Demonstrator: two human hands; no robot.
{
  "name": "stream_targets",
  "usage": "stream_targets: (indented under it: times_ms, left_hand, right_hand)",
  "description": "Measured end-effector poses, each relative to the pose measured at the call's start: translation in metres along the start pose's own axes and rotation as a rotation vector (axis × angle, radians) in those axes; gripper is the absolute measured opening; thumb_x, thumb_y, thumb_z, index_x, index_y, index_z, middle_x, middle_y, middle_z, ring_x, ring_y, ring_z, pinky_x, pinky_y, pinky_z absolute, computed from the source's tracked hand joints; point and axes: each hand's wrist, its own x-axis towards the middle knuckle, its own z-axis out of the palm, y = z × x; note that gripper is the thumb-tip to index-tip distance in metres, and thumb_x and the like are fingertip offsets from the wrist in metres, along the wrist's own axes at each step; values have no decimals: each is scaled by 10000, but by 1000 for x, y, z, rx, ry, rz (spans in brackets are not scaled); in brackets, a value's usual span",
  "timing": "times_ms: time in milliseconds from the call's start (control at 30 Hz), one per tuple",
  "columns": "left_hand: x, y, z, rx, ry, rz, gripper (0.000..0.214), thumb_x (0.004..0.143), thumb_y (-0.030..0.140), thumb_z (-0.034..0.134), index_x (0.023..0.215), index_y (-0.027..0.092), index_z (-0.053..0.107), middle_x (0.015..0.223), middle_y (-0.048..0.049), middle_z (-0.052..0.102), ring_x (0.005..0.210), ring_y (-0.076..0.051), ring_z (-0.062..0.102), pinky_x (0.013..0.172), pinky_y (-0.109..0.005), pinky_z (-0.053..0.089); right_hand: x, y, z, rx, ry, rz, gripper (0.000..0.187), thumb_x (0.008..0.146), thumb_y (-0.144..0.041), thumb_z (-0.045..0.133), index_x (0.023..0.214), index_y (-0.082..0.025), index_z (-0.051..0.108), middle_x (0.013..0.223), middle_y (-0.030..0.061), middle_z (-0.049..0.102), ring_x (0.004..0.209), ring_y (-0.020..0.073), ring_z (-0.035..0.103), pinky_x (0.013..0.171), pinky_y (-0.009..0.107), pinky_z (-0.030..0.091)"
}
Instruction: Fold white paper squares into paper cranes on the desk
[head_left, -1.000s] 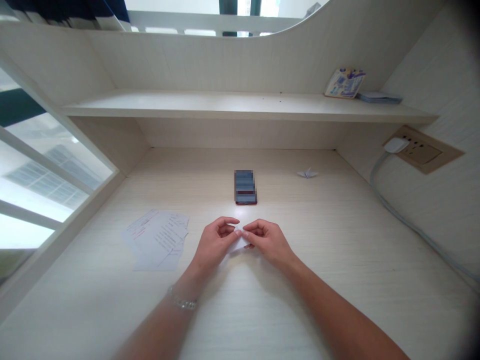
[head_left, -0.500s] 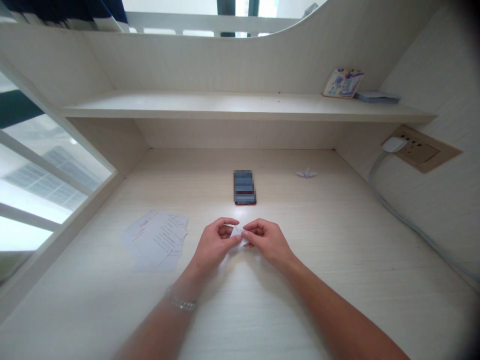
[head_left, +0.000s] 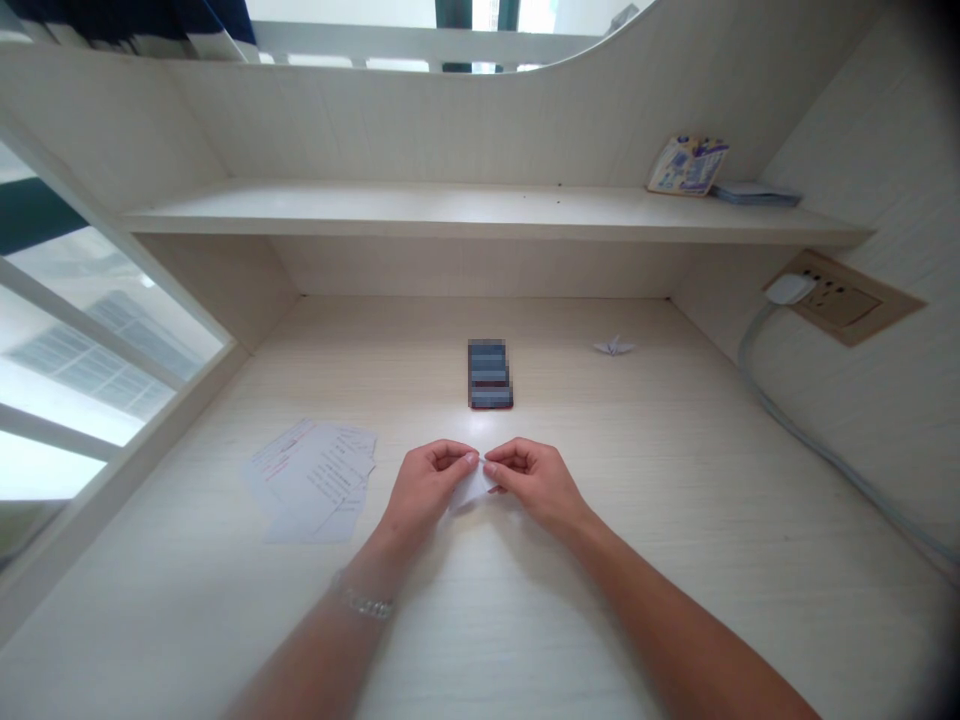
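A small folded white paper (head_left: 472, 487) sits between my two hands, just above the pale wooden desk (head_left: 525, 620). My left hand (head_left: 427, 488) pinches its left side with curled fingers. My right hand (head_left: 534, 481) pinches its right side, thumb and fingertips pressed together. The fingertips of both hands almost meet over the paper, and much of the paper is hidden under them.
A phone (head_left: 490, 374) lies flat beyond my hands. A few printed white sheets (head_left: 315, 478) lie to the left. A small folded paper crane (head_left: 614, 346) rests far right. A shelf (head_left: 480, 213) carries a small packet (head_left: 688, 165). A wall socket (head_left: 840, 296) and cable (head_left: 825, 450) run along the right.
My left fingers have curled further down over the paper, and the fingertips of both hands have closed together on it. Arms and everything else stay in place.
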Motion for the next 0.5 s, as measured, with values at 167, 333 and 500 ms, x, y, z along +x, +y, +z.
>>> stream_targets:
  times_ms: [167,333,500]
  left_hand:
    - [-2,2,1,-18,-57,24,284,631,285,720,864,140,648,730,-50,673,666,-153,610,608,-246,458]
    - [-2,4,-1,0,-87,23,303,646,243,706,912,124,623,776,-68,668,705,-162,614,649,-269,472]
    - [-2,6,1,6,-50,30,311,626,245,707,911,141,634,710,-29,649,662,-149,603,594,-243,465]
  right_hand:
    - [0,-2,0,-15,37,-8,224,676,-336,680,787,-143,656,703,35,672,618,158,637,594,292,538]
    - [1,-4,-2,-1,25,20,225,683,-327,679,796,-135,645,696,44,678,601,161,648,575,282,522]
    - [1,-4,-3,-36,42,18,246,680,-355,677,785,-133,650,626,41,664,567,164,641,556,281,510]
